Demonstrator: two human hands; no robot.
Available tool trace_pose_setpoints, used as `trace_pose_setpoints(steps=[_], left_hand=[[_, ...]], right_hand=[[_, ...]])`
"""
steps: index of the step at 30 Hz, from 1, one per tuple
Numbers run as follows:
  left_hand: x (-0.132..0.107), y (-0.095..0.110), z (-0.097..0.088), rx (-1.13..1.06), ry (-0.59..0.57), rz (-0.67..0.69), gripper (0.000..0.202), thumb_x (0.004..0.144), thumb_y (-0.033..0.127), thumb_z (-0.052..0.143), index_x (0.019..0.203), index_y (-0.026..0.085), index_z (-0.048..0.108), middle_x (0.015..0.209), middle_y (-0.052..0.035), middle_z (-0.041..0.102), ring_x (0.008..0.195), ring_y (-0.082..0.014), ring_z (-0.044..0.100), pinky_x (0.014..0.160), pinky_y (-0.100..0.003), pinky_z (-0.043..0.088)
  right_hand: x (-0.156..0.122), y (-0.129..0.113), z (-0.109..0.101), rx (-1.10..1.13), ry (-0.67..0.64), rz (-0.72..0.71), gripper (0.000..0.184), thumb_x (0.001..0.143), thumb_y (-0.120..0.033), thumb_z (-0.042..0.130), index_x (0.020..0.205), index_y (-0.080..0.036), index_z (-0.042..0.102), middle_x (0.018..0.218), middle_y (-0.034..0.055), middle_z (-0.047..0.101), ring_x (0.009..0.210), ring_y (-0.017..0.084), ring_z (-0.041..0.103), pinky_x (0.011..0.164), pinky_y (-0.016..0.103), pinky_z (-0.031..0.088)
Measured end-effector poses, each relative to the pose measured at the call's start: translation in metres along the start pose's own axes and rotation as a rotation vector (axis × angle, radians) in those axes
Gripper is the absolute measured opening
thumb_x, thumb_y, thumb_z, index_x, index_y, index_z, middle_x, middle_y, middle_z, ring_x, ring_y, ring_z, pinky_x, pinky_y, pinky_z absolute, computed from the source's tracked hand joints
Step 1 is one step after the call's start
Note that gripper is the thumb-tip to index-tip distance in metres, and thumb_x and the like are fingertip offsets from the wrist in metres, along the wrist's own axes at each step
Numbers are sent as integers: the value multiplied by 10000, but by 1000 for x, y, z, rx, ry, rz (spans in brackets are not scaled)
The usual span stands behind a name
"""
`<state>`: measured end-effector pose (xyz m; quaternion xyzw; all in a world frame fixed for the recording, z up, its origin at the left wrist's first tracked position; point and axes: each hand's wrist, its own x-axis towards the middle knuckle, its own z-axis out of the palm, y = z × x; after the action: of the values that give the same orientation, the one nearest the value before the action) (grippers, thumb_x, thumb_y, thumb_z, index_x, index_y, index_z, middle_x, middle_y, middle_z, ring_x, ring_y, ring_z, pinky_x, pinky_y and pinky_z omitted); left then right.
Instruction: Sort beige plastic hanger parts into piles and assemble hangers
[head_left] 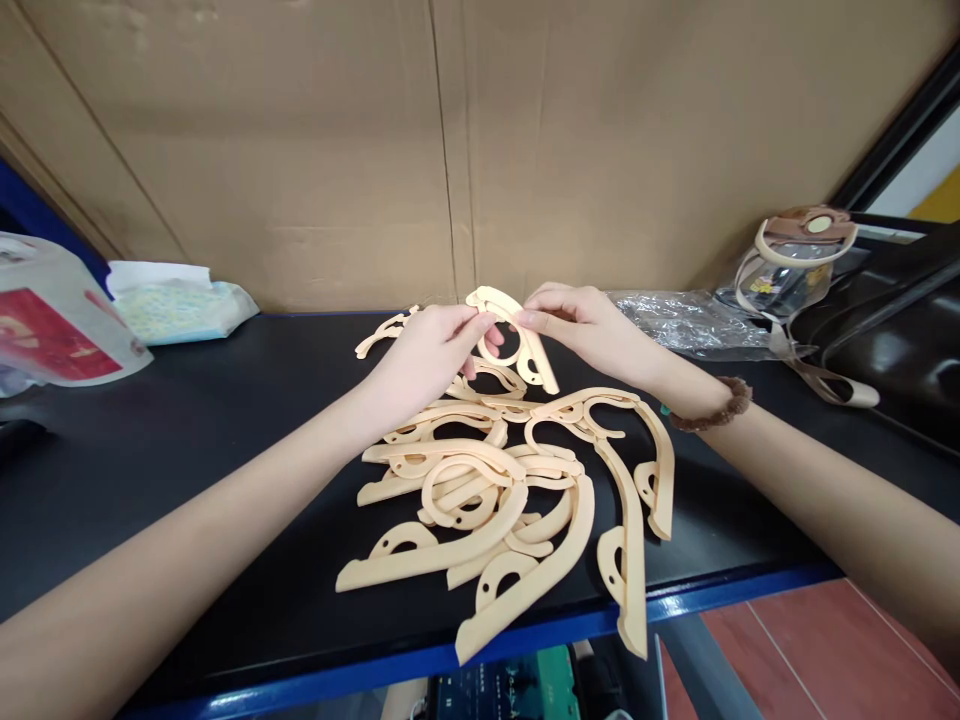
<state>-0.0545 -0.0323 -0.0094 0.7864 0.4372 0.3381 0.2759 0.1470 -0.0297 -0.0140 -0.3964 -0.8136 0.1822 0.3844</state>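
Both hands hold one cream-coloured curved rubber piece (517,340) above a black table (225,440). My left hand (431,350) pinches its left side, fingers closed. My right hand (581,325) pinches its right side, fingers closed; a brown band sits on that wrist. Below the hands lies a heap of several similar cream curved pieces (502,500), some reaching over the table's blue front edge (750,590).
A cardboard wall (450,140) stands behind the table. A tissue pack (176,298) and a red-and-white plastic container (52,325) sit at the left. Crumpled clear plastic (690,322), a clear bottle with a cream strap (795,260) and a black tray (892,340) sit at the right.
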Motion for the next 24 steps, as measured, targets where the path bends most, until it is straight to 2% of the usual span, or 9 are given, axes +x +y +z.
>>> trace_pose_setpoints(steps=[2, 4, 6, 10, 13, 15, 19, 22, 24], left_hand=[[-2, 1, -1, 158, 64, 44, 308, 944, 340, 442, 754, 163, 607, 643, 7, 603, 500, -85, 472, 544, -236, 375], [-3, 3, -2, 208, 92, 71, 294, 942, 336, 449, 755, 176, 610, 546, 33, 518, 493, -93, 437, 527, -239, 338], [-3, 5, -3, 139, 86, 68, 270, 940, 338, 465, 797, 179, 630, 517, 47, 480, 476, -89, 407, 515, -240, 320], [-2, 13, -5, -98, 52, 22, 235, 942, 302, 478, 810, 171, 623, 475, 65, 427, 443, -76, 339, 485, -243, 271], [-4, 21, -3, -219, -46, -12, 257, 945, 274, 474, 751, 169, 606, 447, 70, 386, 436, -72, 314, 479, -246, 249], [-3, 25, -1, -262, -80, -33, 263, 940, 270, 480, 730, 169, 601, 448, 68, 389, 436, -70, 313, 479, -247, 246], [3, 23, 8, -152, -20, -55, 245, 917, 294, 511, 762, 167, 652, 461, 61, 426, 429, -70, 322, 479, -250, 246], [9, 18, 13, -2, 19, -6, 247, 896, 310, 526, 776, 166, 686, 482, 42, 506, 429, -76, 368, 487, -251, 273], [14, 14, 14, 121, 58, 43, 245, 887, 302, 524, 778, 170, 699, 502, 27, 563, 438, -85, 403, 505, -253, 293]], right_hand=[[1, 2, -5, -83, 54, -14, 289, 937, -400, 511, 822, -167, 636, 874, 35, 644, 801, 146, 564, 730, 285, 408], [1, 1, -7, -142, 111, -8, 281, 968, -376, 455, 870, -166, 614, 836, 27, 646, 755, 139, 557, 705, 284, 400], [1, -2, -9, -243, 155, -34, 280, 995, -354, 396, 976, -161, 597, 843, 31, 652, 728, 137, 558, 688, 288, 392], [-4, -12, -11, -606, 208, -165, 286, 1005, -350, 386, 1161, -191, 565, 1011, 68, 670, 814, 173, 592, 638, 292, 360], [-8, -17, -10, -867, 197, -241, 286, 1007, -357, 372, 1077, -208, 606, 957, 76, 659, 750, 176, 575, 543, 291, 265], [-10, -19, -9, -936, 160, -258, 304, 1014, -339, 343, 1009, -200, 613, 871, 71, 643, 630, 150, 520, 517, 301, 205], [-7, -17, -9, -771, 52, -143, 342, 1011, -350, 349, 880, -183, 618, 666, 29, 581, 509, 113, 414, 529, 291, 233], [0, -6, -15, -452, -17, 6, 375, 994, -375, 383, 756, -185, 602, 586, -2, 545, 483, 97, 419, 531, 269, 305], [5, 5, -22, -186, -56, 184, 369, 975, -421, 422, 751, -187, 599, 566, -17, 535, 436, 85, 407, 484, 258, 317]])
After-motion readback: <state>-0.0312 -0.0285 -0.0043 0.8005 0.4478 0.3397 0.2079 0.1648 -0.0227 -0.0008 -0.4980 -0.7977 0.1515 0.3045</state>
